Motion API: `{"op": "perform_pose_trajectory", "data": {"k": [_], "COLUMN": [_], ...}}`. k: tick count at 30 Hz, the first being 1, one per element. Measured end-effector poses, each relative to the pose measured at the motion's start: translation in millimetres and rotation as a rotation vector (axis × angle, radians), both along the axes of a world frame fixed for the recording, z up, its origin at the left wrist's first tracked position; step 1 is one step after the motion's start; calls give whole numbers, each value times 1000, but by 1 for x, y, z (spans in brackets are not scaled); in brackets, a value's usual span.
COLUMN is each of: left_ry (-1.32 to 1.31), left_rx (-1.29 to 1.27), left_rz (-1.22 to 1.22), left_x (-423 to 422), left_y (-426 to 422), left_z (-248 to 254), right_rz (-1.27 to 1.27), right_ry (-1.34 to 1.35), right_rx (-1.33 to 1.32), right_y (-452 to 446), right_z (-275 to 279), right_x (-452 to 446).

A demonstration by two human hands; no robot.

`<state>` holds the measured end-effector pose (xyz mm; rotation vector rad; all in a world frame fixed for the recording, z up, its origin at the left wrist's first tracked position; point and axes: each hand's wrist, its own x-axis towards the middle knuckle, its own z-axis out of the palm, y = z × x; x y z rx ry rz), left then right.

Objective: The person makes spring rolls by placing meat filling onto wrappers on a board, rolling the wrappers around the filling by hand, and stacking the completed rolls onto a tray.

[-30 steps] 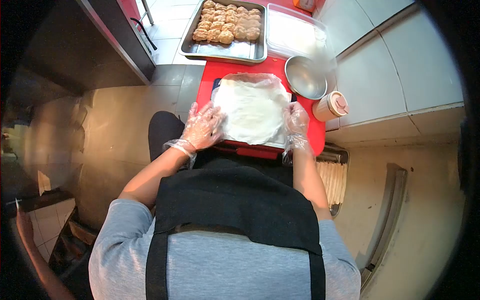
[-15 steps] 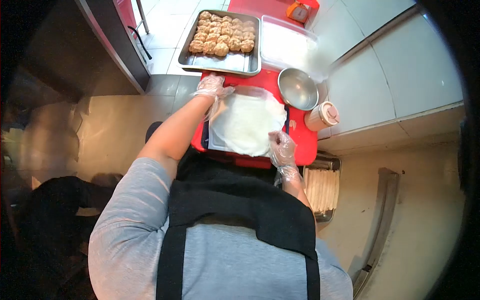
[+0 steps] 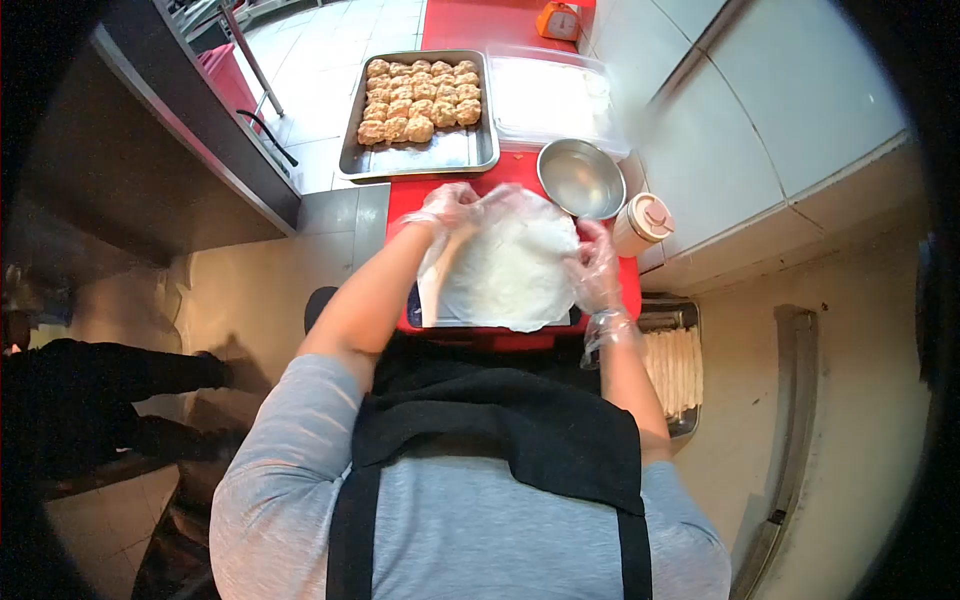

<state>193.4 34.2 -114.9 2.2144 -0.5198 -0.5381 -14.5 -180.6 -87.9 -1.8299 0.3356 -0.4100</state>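
A thin white round sheet (image 3: 515,265) lies over a flat board or tray on the red table (image 3: 400,215). My left hand (image 3: 450,203), in a clear plastic glove, pinches clear film or the sheet's far-left edge, lifting it slightly. On the right side, my gloved right hand (image 3: 595,262) has its fingers closed at the sheet's right edge. Where sheet and clear film part is hard to tell. Just beyond the right hand sits a steel bowl (image 3: 582,178), and a lidded cup (image 3: 643,224) stands to its right.
A metal tray (image 3: 345,150) of browned balls (image 3: 405,100) is at the far left, beside a clear plastic container (image 3: 550,98). An orange scale (image 3: 557,21) stands farther back. Below right, a tray holds pale sticks (image 3: 672,372). Someone's dark-clothed legs (image 3: 130,385) show at left.
My left hand went from the near-left edge to the far-left edge and now lifts there. My right hand has moved up along the right edge. The view has shifted, and the other person has moved.
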Motion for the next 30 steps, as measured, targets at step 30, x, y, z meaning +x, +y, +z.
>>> {"op": "perform_pose_trajectory", "data": {"k": [30], "left_ry": [-756], "left_rx": [188], "left_rz": [-476], "left_x": [-106], "left_y": [126], "left_z": [-10], "right_rz": [382], "right_ry": [-105], "right_rx": [-933], "right_y": [6], "right_z": [-17], "right_x": [-40]}}
